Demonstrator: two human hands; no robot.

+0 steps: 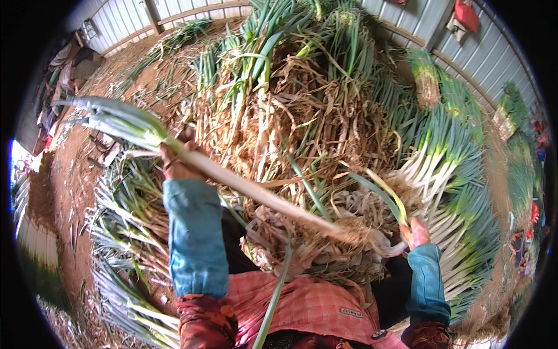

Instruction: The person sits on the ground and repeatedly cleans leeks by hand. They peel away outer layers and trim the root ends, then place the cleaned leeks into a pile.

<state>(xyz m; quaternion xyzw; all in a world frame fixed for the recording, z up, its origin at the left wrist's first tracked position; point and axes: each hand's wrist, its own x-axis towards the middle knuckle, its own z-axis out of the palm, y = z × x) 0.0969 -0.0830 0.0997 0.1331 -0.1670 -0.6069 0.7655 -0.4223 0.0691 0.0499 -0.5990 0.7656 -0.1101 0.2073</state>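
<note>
My left hand [176, 158] grips a long leek [256, 193] by the upper end of its white stalk, where the green leaves fan out to the left. The stalk slants down to the right across my lap. My right hand [414, 231] pinches a strip of pale outer skin [390, 249] close to the leek's root end. Both forearms wear blue sleeve covers. A pink checked apron [302, 308] covers my lap, with dry peelings piled on it.
A big heap of unpeeled leeks and dry brown husks [302, 110] rises in front of me. Cleaned leeks lie stacked in rows at the right [447, 174]. More leeks lie at my left [125, 232]. Bare red earth floor [70, 168] and corrugated metal walls [488, 52] surround the spot.
</note>
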